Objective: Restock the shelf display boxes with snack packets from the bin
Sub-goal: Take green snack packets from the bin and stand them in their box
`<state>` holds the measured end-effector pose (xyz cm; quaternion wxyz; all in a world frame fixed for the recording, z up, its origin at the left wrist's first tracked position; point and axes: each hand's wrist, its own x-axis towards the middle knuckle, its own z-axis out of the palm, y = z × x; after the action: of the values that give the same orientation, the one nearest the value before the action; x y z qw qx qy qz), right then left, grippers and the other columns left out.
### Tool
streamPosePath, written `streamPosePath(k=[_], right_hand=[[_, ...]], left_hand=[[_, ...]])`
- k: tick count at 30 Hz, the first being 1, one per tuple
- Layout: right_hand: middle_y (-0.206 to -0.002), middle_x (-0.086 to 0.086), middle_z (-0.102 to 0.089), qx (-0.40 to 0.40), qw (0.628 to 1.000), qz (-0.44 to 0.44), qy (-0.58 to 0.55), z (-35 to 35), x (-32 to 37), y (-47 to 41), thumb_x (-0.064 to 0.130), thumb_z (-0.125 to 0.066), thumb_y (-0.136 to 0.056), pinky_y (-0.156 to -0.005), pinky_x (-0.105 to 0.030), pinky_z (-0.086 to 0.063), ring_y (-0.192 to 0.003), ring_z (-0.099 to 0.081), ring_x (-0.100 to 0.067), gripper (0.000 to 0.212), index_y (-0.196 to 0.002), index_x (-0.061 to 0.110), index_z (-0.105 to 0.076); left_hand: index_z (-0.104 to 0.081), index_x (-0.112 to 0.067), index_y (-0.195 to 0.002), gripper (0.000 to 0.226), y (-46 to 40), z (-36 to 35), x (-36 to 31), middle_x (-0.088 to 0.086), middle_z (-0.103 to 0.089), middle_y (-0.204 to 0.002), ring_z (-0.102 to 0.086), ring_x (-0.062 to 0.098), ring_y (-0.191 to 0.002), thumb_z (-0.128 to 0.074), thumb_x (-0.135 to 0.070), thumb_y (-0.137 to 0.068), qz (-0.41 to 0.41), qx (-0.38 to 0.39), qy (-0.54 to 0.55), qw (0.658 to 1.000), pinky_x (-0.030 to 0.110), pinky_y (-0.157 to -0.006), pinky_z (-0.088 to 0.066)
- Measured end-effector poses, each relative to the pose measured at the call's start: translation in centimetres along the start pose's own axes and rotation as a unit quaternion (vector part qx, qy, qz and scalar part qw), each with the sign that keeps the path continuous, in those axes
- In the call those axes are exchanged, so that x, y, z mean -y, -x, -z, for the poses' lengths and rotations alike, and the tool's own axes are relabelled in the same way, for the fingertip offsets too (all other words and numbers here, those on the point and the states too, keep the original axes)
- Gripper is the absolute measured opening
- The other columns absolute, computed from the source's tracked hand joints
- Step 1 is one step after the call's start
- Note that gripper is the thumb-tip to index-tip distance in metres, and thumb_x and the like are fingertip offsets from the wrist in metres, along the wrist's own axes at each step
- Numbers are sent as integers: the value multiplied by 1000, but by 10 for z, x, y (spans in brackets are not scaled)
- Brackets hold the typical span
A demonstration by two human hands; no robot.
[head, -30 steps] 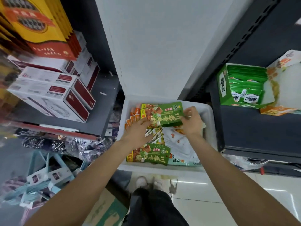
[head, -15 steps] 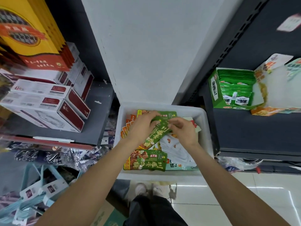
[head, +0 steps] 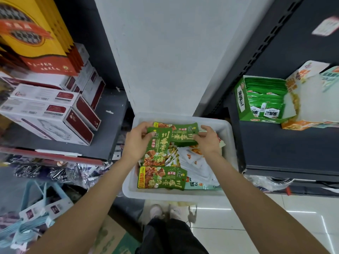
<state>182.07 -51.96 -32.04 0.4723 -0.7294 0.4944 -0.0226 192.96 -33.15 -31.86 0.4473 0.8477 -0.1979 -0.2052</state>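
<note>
**Packets held over the bin**

Packets (head: pixel 161 177) fill the white bin (head: pixel 226 129), which sits on the floor between two dark shelf units. One green packet lies flat at the bin's near edge, with pale packets (head: pixel 194 162) fanned beside it toward the right wall.

Above the bin's middle, the left hand (head: pixel 136 142) grips one green packet (head: pixel 157 147) by its top left corner; the packet hangs lengthwise toward the near edge. The right hand (head: pixel 208 139) pinches a second green packet (head: pixel 184 134) by its right end, held crosswise over the bin's far half. The two packets overlap.

Right of the bin, on the shelf (head: pixel 275 149), stands an open green box (head: pixel 260 99) stocked with green packets. An orange box (head: pixel 302 107) touches its right side. Left of the bin, white-and-red cartons (head: pixel 49 114) are stacked on the other shelf.
</note>
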Motion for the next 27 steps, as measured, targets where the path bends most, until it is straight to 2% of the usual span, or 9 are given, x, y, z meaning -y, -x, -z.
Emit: streamPosePath(k=[3, 6, 11, 13, 16, 18, 21, 24, 27], right_hand=[[-113, -12, -66, -17, 999, -29, -41, -5, 4, -2, 12, -72, -81, -94, -42, -49, -105, -62, -26, 42, -120, 5, -57], [-108, -12, -68, -42, 997, -44, -41, -8, 6, -2, 14, -76, -78, -90, -40, -51, -99, -64, -26, 32, -106, 4, -65], [-104, -11, -69, -71, 997, -21, 26, 3, 2, 6, 15, -68, -86, -77, -30, -51, -87, -64, -23, 18, -103, 9, -69], [-104, -9, -69, -80, 995, 6, 66, 11, -2, 13, 14, -62, -90, -71, -27, -47, -86, -62, -22, 14, -103, 11, -68], [-99, -7, -70, -118, 987, 77, 74, 31, -2, 26, 13, -59, -91, -69, -22, -41, -90, -64, -23, 10, -97, 10, -67], [-89, -3, -70, -106, 985, 128, 52, 48, 3, 36, 12, -61, -90, -68, -19, -43, -78, -63, -16, 8, -91, 10, -68], [-80, 3, -68, -99, 978, 176, 45, 78, 11, 50, 14, -65, -87, -67, -22, -50, -70, -63, -11, 5, -87, 14, -70], [-75, 7, -65, -120, 970, 209, 40, 111, 14, 62, 15, -66, -87, -65, -23, -50, -68, -62, -8, 5, -86, 16, -71], [-71, 12, -62, -136, 960, 241, 36, 150, 9, 68, 16, -68, -86, -64, -14, -46, -67, -57, 3, 4, -85, 16, -71]], left_hand=[[-64, -21, -107, 19, 6, 4, 0, 6, -69, -98, -65, 22, -93, -63, -15, -88, 5, 1, 36, 999, 45, -89, -51], [-63, -23, -97, 13, 11, 9, -5, 3, -70, -94, -65, 19, -91, -63, -14, -88, 8, -2, 43, 999, 44, -88, -52], [-62, -25, -95, 13, 17, 15, -13, 5, -70, -91, -65, 19, -88, -64, -14, -88, -5, 1, 44, 999, 44, -85, -52], [-63, -22, -96, 10, 19, 16, -19, 5, -69, -88, -64, 20, -83, -64, -16, -88, -16, 3, 39, 999, 44, -80, -53], [-64, -20, -94, 6, 23, 19, -37, 0, -70, -89, -64, 16, -88, -62, -16, -89, -49, 0, 36, 998, 36, -83, -51], [-62, -24, -90, 8, 27, 20, -55, -7, -69, -88, -63, 12, -89, -60, -16, -91, -75, -4, 35, 997, 29, -82, -50], [-62, -27, -87, 12, 33, 18, -86, -15, -65, -81, -61, 5, -79, -59, -16, -92, -108, -9, 21, 994, 16, -70, -45], [-65, -27, -88, 12, 40, 9, -120, -12, -66, -82, -59, -1, -76, -59, -17, -91, -151, -15, -14, 988, 9, -67, -43], [-69, -20, -92, 11, 48, -9, -155, -2, -66, -89, -61, 8, -81, -60, -15, -90, -204, -7, -47, 978, 19, -73, -49]])
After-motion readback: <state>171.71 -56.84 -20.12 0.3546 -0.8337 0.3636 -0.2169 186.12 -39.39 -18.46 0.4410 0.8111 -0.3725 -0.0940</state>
